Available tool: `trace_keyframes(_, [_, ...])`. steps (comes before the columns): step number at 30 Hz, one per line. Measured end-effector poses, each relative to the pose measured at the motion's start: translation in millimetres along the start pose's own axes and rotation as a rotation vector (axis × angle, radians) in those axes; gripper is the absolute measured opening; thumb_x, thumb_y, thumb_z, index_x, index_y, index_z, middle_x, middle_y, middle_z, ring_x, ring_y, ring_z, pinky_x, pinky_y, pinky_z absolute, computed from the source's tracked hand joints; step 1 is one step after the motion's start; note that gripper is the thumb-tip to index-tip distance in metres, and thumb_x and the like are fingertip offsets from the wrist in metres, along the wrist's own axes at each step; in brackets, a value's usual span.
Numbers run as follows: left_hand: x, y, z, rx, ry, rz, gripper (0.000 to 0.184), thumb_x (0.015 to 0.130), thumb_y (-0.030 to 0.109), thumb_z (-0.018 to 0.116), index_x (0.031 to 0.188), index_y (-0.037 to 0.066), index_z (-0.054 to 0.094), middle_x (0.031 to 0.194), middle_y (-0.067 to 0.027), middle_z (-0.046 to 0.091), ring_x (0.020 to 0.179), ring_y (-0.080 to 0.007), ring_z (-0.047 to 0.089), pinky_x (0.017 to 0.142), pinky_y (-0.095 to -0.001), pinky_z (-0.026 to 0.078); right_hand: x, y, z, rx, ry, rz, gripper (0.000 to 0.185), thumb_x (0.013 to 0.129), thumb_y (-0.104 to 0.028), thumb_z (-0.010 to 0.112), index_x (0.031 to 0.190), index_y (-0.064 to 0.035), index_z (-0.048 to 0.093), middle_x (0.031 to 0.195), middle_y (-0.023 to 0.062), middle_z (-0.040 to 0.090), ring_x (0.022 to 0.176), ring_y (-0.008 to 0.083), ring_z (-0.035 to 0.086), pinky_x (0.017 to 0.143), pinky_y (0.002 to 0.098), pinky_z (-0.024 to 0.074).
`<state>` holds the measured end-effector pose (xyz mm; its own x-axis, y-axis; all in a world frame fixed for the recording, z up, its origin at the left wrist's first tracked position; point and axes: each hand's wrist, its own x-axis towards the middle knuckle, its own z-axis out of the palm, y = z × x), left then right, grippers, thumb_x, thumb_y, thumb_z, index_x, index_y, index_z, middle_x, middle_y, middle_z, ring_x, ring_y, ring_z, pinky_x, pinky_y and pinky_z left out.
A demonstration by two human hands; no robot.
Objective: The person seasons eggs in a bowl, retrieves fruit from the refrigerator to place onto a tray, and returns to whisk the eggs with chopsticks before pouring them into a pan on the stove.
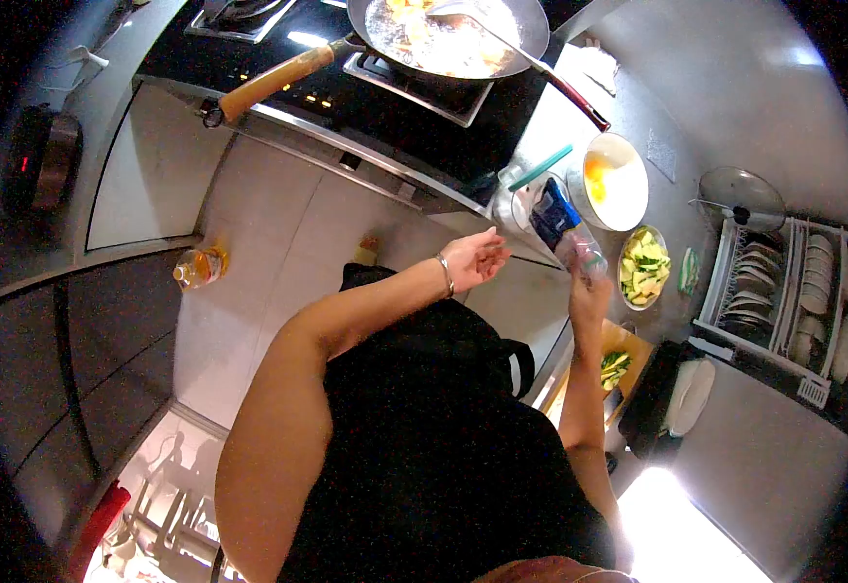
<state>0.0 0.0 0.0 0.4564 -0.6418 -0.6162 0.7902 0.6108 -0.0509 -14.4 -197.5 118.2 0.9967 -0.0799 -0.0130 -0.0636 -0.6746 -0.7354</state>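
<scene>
My right hand point(591, 284) is closed around the end of a clear plastic package point(576, 243) with a dark blue label, perhaps a bottle or a bag. The package is tilted over the counter's front edge, beside a clear container point(514, 209) and a teal strip-like piece point(540, 167). My left hand point(477, 260) hovers in front of the counter with loosely curled fingers apart, holding nothing. Just beyond the package stands a white bowl point(626, 206) with egg yolk in it. A dish of cut green and yellow vegetable pieces point(645, 269) sits to its right.
On the stove, a wok point(354, 41) with a wooden handle holds bubbling food and a spatula point(565, 89). Right of the counter are a dish rack point(783, 291) and a glass lid point(741, 194). A cutting board point(628, 342) carries sliced greens. An oil bottle point(200, 267) stands on the floor.
</scene>
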Motion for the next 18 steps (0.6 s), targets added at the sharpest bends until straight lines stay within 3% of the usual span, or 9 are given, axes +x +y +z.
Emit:
trace_keyframes(2, [-1, 1, -3, -0.002, 0.011, 0.010, 0.027, 0.089, 0.034, 0.052, 0.103, 0.010, 0.053, 0.100, -0.0083, 0.058, 0.084, -0.0180, 0.053, 0.071, -0.0283, 0.045, -1, -4, 1, -0.025, -0.004, -0.014, 0.024, 0.085, -0.008, 0.058, 0.108, -0.0036, 0.061, 0.094, 0.0118, 0.064, 0.086, 0.0181, 0.060, 0.075, 0.0282, 0.0448])
trace_keyframes(3, [7, 33, 4, 0.072, -0.006, 0.072, 0.026, 0.090, 0.033, 0.051, 0.103, 0.010, 0.053, 0.099, -0.0082, 0.058, 0.083, -0.0178, 0.053, 0.070, -0.0279, 0.046, 21, -3, 15, -0.011, 0.075, -0.123, 0.024, 0.085, -0.008, 0.058, 0.107, -0.0032, 0.061, 0.093, 0.0122, 0.064, 0.085, 0.0181, 0.060, 0.074, 0.0283, 0.0449])
trace_keyframes(5, [4, 7, 12, 0.053, 0.002, 0.061, 0.024, 0.090, 0.032, 0.051, 0.102, 0.010, 0.053, 0.098, -0.0080, 0.058, 0.081, -0.0175, 0.054, 0.069, -0.0272, 0.046, 9, -2, -5, -0.096, 0.104, -0.207, 0.022, 0.085, -0.008, 0.057, 0.106, -0.0025, 0.061, 0.092, 0.0130, 0.064, 0.082, 0.0182, 0.061, 0.073, 0.0285, 0.0451])
trace_keyframes(11, [-3, 23, 33, 0.099, -0.018, 0.153, 0.017, 0.088, 0.022, 0.055, 0.097, 0.008, 0.052, 0.090, -0.0075, 0.058, 0.081, -0.0185, 0.057, 0.066, -0.0274, 0.049, 9, 0, -3, -0.210, 0.050, -0.085, 0.019, 0.086, -0.009, 0.055, 0.100, 0.0005, 0.061, 0.084, 0.0135, 0.065, 0.074, 0.0195, 0.061, 0.067, 0.0295, 0.0456])
trace_keyframes(14, [15, 15, 28, 0.201, -0.047, 0.217, 0.017, 0.085, 0.016, 0.059, 0.094, 0.007, 0.049, 0.086, -0.0078, 0.058, 0.077, -0.0182, 0.059, 0.062, -0.0267, 0.052, 5, -2, -5, -0.057, 0.097, -0.103, 0.023, 0.082, -0.005, 0.056, 0.104, -0.0011, 0.061, 0.093, 0.0146, 0.064, 0.085, 0.0194, 0.061, 0.076, 0.0298, 0.0452])
trace_keyframes(18, [7, 18, 42, 0.351, 0.134, 0.349, 0.020, 0.083, 0.012, 0.061, 0.087, 0.007, 0.043, 0.080, -0.0084, 0.058, 0.069, -0.0186, 0.062, 0.059, -0.0275, 0.053, 6, 19, -7, -0.166, 0.017, 0.016, 0.021, 0.081, -0.005, 0.056, 0.102, -0.0006, 0.061, 0.090, 0.0178, 0.064, 0.083, 0.0236, 0.062, 0.075, 0.0310, 0.0457])
